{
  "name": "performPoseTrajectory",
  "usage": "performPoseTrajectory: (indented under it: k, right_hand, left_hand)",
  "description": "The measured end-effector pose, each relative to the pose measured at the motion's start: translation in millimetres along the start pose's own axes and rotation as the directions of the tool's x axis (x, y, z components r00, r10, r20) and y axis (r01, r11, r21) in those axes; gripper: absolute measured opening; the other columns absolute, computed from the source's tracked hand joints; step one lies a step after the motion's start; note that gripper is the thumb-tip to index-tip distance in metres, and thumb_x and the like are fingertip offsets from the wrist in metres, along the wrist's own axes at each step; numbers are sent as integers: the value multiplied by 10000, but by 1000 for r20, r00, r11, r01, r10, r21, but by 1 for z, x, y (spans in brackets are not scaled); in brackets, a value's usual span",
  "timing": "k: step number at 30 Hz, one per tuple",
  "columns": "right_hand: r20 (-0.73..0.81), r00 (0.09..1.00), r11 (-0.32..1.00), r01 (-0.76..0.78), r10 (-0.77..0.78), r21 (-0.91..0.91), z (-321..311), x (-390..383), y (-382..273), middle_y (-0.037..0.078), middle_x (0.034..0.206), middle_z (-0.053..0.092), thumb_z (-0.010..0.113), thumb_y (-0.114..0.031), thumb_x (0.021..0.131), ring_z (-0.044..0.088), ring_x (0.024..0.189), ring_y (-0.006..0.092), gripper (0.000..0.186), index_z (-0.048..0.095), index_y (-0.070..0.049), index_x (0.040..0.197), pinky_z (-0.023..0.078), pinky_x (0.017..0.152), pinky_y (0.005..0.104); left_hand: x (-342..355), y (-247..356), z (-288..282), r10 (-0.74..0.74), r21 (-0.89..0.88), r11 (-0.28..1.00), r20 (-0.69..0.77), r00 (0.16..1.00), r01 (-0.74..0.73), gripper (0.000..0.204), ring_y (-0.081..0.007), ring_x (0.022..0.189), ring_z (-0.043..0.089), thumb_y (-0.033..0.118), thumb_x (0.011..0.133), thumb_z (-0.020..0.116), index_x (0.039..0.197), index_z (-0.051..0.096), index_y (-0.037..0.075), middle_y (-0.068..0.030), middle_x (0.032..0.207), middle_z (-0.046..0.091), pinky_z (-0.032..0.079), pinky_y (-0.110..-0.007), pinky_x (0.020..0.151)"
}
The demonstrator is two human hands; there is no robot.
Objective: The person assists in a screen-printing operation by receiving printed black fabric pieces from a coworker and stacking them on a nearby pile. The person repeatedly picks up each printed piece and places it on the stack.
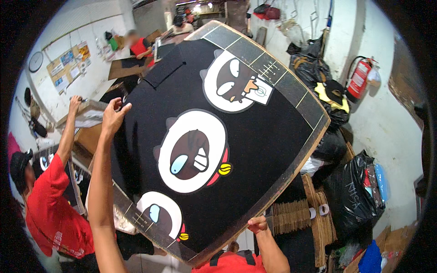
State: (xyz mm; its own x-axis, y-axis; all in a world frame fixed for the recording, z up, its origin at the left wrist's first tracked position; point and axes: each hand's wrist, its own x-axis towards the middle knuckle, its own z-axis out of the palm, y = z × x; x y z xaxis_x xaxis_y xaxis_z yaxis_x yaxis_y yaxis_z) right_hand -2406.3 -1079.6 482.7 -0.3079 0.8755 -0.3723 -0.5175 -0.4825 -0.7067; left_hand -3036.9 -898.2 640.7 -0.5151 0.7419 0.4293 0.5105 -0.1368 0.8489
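Observation:
A large board (296, 73) with pale grid lines and a worn wooden rim stands tilted up in front of me. Over most of it lies a black cloth (268, 150) printed with cartoon faces in white, brown and red. My left hand (114, 117) is raised at the cloth's left edge, thumb and fingers pinched on it; the cloth sags in a loose fold below. At the board's lower right edge, my right hand (258, 224) grips the rim, its fingers partly hidden.
Close on my left, a co-worker in a red shirt (59, 209) raises an arm at another board (88, 108). Stacked brown slats (291, 216), black plastic bags (353, 186) and a fire extinguisher (359, 77) line the right side. More people sit at the back.

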Motion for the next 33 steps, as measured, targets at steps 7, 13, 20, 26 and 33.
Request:
performPoseTrajectory:
  k: [7, 13, 20, 26, 33]
  right_hand:
    - [114, 984, 988, -130, 139, -84, -41, 8, 76, 207, 808, 665, 646, -137, 681, 645, 733, 319, 242, 663, 91, 762, 498, 773, 432]
    - [85, 956, 959, -279, 282, -39, -31, 72, 58, 186, 855, 664, 659, -105, 691, 641, 778, 283, 253, 636, 72, 871, 492, 795, 393]
    - [57, 930, 931, -362, 364, -40, -31, 103, 50, 161, 908, 663, 674, -67, 703, 637, 831, 241, 325, 604, 50, 998, 485, 819, 348]
    - [1, 899, 899, -438, 438, -16, -20, 111, 39, 140, 955, 662, 687, -35, 713, 633, 876, 205, 414, 577, 31, 1107, 479, 841, 309]
    - [-291, 872, 623, -486, 394, -613, 40, 116, 33, 151, 1180, 590, 730, -100, 744, 588, 1038, 197, 609, 473, 28, 1281, 468, 880, 293]
  left_hand:
    - [44, -4, -25, -145, -93, 982, 207, 968, 167, 471, -69, 569, 425, 482, 792, 672, 671, 626, 29, 31, 618, 493, 329, -243, 521]
    - [73, -14, 38, -131, -348, 916, 207, 970, 198, 368, -26, 519, 362, 361, 816, 694, 594, 555, 103, 73, 583, 452, 271, -213, 488]
    - [92, -18, 61, -102, -437, 879, 216, 971, 189, 350, -16, 518, 373, 331, 830, 688, 599, 546, 109, 77, 592, 478, 280, -202, 487]
    - [114, -17, 85, -128, -487, 838, 265, 956, 248, 339, -11, 517, 365, 304, 829, 694, 597, 530, 118, 82, 593, 471, 274, -200, 481]
    - [127, -14, 142, 191, -354, 929, 193, 962, -113, 413, -34, 557, 292, 287, 807, 712, 564, 429, 110, 90, 605, 352, 226, -243, 484]
